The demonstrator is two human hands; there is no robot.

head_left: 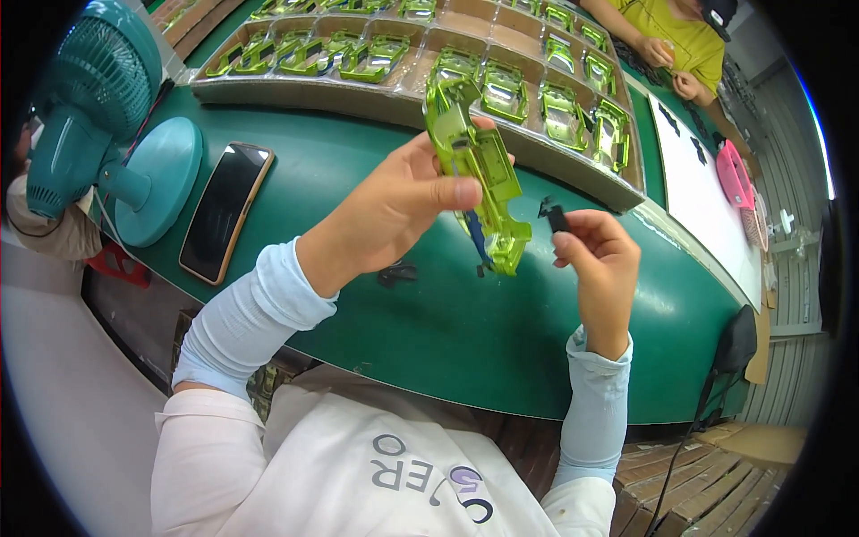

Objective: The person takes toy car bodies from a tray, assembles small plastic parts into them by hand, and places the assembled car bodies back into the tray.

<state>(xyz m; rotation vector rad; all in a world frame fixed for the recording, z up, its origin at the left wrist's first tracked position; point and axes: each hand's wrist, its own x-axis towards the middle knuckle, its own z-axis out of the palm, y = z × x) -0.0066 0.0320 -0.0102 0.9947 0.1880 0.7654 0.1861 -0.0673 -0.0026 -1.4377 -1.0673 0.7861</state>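
Note:
My left hand [394,201] is closed round a shiny green toy car body [483,166], holding it tilted above the table with its hollow side partly showing. Between the thumb and fingers of my right hand [601,259] is a small black plastic part [555,216], a short way right of the car body and apart from it. More small black parts [396,273] lie on the green table [429,336] below my left wrist. Beyond my hands, a cardboard tray [295,97] holds several similar green car bodies [376,58] in compartments.
At the left stand a teal fan [94,107] and a smartphone [227,213] lying flat. Another person [684,45] in a yellow-green top works at the far right, beside a white board [707,197] and a pink basket [735,174]. Cardboard [725,483] is stacked at lower right.

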